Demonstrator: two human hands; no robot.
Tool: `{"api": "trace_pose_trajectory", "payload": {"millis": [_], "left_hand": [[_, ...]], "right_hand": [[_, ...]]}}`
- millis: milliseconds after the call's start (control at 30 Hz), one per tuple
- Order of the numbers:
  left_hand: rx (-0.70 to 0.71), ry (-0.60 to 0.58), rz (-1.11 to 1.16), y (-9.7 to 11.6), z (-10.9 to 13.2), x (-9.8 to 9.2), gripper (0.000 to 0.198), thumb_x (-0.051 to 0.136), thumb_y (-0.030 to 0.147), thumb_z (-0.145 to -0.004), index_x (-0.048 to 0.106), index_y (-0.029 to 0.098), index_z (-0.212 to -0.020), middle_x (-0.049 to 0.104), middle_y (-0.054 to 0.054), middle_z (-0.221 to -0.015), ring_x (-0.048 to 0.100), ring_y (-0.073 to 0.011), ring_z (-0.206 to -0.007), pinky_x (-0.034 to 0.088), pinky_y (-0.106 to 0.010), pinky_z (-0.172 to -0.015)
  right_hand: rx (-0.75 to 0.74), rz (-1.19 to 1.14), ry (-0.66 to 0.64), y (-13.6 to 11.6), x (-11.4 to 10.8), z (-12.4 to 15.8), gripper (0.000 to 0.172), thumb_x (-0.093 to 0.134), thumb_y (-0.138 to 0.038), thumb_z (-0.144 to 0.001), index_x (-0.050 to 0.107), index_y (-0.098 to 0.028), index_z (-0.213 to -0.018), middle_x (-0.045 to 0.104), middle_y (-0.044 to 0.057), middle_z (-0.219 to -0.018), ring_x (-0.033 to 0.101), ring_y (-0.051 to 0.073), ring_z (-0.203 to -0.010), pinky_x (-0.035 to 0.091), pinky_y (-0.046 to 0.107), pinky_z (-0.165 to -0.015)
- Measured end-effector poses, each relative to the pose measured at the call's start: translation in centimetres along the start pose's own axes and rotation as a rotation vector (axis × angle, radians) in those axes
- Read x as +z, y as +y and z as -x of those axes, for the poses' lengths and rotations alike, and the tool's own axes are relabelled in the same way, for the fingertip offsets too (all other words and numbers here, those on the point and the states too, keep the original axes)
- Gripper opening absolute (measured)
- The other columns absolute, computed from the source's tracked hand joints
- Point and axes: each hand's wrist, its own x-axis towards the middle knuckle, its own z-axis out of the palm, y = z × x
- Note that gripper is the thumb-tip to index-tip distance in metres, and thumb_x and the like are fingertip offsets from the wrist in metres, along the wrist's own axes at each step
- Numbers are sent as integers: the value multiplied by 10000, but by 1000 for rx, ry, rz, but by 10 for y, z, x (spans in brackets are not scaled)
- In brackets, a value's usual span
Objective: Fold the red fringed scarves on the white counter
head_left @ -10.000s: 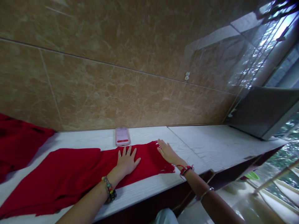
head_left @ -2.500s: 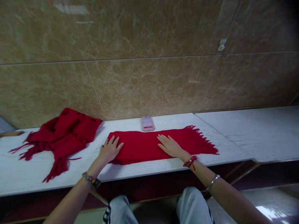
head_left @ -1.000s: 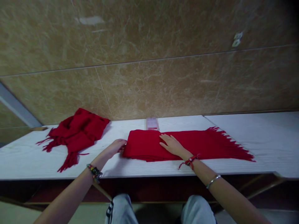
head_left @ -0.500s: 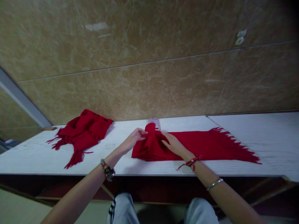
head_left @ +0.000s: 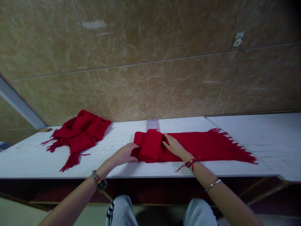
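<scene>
A red fringed scarf (head_left: 202, 146) lies lengthwise on the white counter (head_left: 270, 147), its left end folded over into a thick wad. My left hand (head_left: 124, 153) grips the near left edge of that folded end, fingers curled under the cloth. My right hand (head_left: 172, 146) lies flat on the scarf just right of the fold, fingers stretched out and pressing down. The fringe points right.
A second red scarf (head_left: 78, 133) sits crumpled at the left of the counter. A phone (head_left: 152, 124) lies against the brown marble wall (head_left: 150, 62) behind the fold. My knees show below the counter's front edge.
The long scarf has been doubled since ten seconds ago. In the last second my left hand lifted the left end, turned it rightward over itself and laid it down.
</scene>
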Motion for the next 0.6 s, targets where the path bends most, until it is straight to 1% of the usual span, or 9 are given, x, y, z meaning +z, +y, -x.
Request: {"api": "trace_pose_trajectory", "payload": {"millis": [67,133,167,267,367,467,533,600], "left_hand": [[-17,24,-25,0,-2,1,381,669,259,-592,622,223,-968,624,-47,-1042,539,-224,-993,374,-309,-901],[-27,17,-35,-1,-5,0,228,611,218,-636,653,231,-859,657,-23,-910,575,-202,-882,409,-290,-831],[-22,8,-40,-2,-6,-2,185,580,199,-656,659,231,-820,660,-16,-860,582,-191,-840,418,-281,-802],[23,10,-77,-5,-5,-10,176,514,172,-703,660,228,-783,650,-18,-808,577,-175,-796,422,-270,-773],[13,77,-151,-12,2,-25,194,478,162,-724,655,226,-774,626,-28,-809,556,-177,-816,414,-276,-797],[-13,165,-249,-32,16,-43,231,426,157,-739,641,216,-802,594,-40,-811,541,-182,-823,415,-283,-797],[-27,200,-309,-52,28,-53,245,399,166,-746,629,205,-820,580,-51,-818,538,-188,-818,421,-288,-788],[-60,206,-348,-76,43,-61,245,385,170,-744,619,195,-810,574,-63,-816,541,-196,-805,427,-296,-781]], "right_hand": [[0,15,-9,0,0,0,474,395,-272,-835,345,-124,-1282,471,163,-1256,423,239,-1171,363,398,-957],[4,22,-20,-1,-1,1,472,396,-271,-836,347,-130,-1283,479,155,-1252,427,236,-1167,367,394,-955],[6,23,-24,-2,-2,1,469,397,-271,-837,350,-131,-1282,483,152,-1248,431,234,-1164,369,390,-954],[3,27,-33,-3,-4,2,461,404,-271,-839,367,-120,-1273,497,150,-1234,446,227,-1149,371,376,-955],[-14,39,-38,-2,-4,2,452,404,-272,-840,381,-115,-1263,502,149,-1229,454,224,-1140,365,377,-962],[-18,61,-42,0,-2,1,455,402,-280,-838,386,-119,-1262,497,153,-1236,448,234,-1148,359,399,-966],[-16,80,-40,1,-1,1,455,397,-286,-837,394,-113,-1259,493,160,-1241,441,241,-1156,358,412,-968],[-19,100,-39,1,-1,2,456,392,-291,-839,406,-97,-1252,488,168,-1245,437,244,-1160,357,411,-972]]}}
